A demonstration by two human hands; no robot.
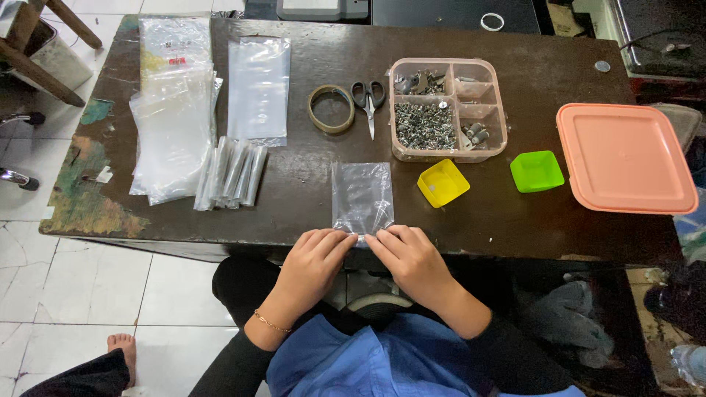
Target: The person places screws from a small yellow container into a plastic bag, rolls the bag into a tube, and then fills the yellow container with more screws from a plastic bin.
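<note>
A small clear plastic bag (361, 193) lies flat on the dark wooden table (309, 213) near its front edge. My left hand (315, 259) and my right hand (409, 257) both pinch the bag's near edge, fingertips almost meeting in the middle. Whatever sits inside the bag's lower end is hidden under my fingers. Just past the bag to the right stand a small yellow cup (443, 182) and a green cup (537, 170).
A pink compartment box (448, 109) holds several metal screws and parts. Scissors (368, 101) and a tape roll (331, 109) lie behind the bag. Stacks of clear bags (176, 117), filled packets (232, 173) at left, a pink lid (625, 156) at right.
</note>
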